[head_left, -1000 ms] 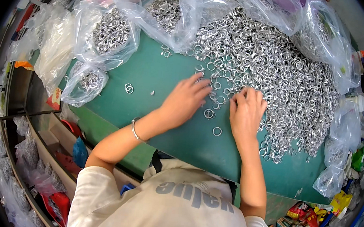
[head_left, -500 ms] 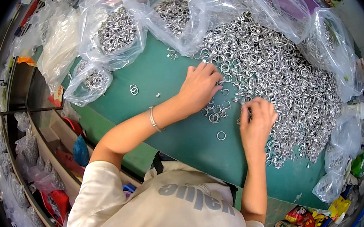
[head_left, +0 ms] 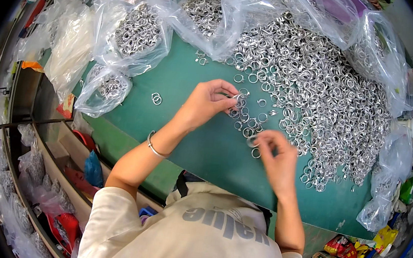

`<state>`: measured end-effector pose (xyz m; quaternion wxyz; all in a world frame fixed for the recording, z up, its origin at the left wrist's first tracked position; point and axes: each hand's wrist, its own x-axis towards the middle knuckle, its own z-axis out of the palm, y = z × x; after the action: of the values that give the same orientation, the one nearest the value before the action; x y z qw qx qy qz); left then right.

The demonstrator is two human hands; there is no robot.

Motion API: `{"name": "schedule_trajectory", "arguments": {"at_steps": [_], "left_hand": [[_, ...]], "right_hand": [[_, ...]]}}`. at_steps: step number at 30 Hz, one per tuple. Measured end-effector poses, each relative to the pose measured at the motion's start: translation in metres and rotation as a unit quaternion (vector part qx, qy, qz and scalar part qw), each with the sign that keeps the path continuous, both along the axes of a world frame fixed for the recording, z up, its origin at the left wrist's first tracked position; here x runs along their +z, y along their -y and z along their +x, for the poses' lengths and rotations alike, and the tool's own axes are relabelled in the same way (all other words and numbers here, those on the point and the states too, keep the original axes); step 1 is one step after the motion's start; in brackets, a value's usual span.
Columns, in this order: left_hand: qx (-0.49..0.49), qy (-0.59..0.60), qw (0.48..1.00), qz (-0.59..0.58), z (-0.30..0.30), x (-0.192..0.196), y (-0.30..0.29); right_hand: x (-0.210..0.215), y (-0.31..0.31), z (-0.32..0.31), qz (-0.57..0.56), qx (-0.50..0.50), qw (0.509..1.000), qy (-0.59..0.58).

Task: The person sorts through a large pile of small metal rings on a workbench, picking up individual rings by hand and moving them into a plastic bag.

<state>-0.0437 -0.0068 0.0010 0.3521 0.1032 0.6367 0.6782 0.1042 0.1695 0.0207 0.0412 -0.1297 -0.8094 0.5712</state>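
A broad heap of silver metal rings point(head_left: 330, 97) covers the right and far part of the green tabletop point(head_left: 204, 154). My left hand point(head_left: 209, 101) is at the heap's left edge, its thumb and fingers closed on silver rings point(head_left: 240, 98) at the fingertips. My right hand point(head_left: 280, 159) is nearer to me, with thumb and forefinger pinching a ring point(head_left: 252, 141), slightly blurred. Between the hands lies a small loose cluster of rings point(head_left: 244, 117). A pair of linked or overlapping rings point(head_left: 156, 98) rests apart on the left.
Clear plastic bags of rings stand along the far left: a large one point(head_left: 137, 30), a small one point(head_left: 110, 87) and another point(head_left: 202, 12) farther back. More plastic bags point(head_left: 382, 57) line the right edge. A drawer unit point(head_left: 63, 154) stands at the lower left, colourful packets point(head_left: 339, 251) at the lower right.
My left hand has drawn back toward me and left from the heap's edge. My right hand has left the heap, moving nearer and left, and now pinches a ring.
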Motion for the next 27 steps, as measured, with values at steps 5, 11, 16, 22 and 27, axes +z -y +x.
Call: {"name": "schedule_trajectory", "arguments": {"at_steps": [5,11,16,22,27], "left_hand": [[0.031,-0.021,0.999,0.030,0.016,-0.014,0.011],[0.022,0.006,1.000,0.000,0.032,-0.007,0.029],[-0.009,0.031,0.997,0.076,0.046,-0.006,0.033],[0.001,-0.043,0.999,-0.006,0.062,0.005,0.036],[-0.041,-0.027,0.998,0.049,0.061,0.005,0.034]], "right_hand": [[-0.022,0.044,-0.003,0.111,0.128,0.982,-0.082],[-0.012,0.029,-0.007,0.275,0.062,0.952,-0.119],[-0.012,0.046,-0.021,0.134,0.057,0.986,-0.082],[-0.015,0.043,-0.022,-0.024,0.016,0.999,-0.014],[-0.012,0.047,-0.014,0.088,-0.005,0.991,-0.104]]}}
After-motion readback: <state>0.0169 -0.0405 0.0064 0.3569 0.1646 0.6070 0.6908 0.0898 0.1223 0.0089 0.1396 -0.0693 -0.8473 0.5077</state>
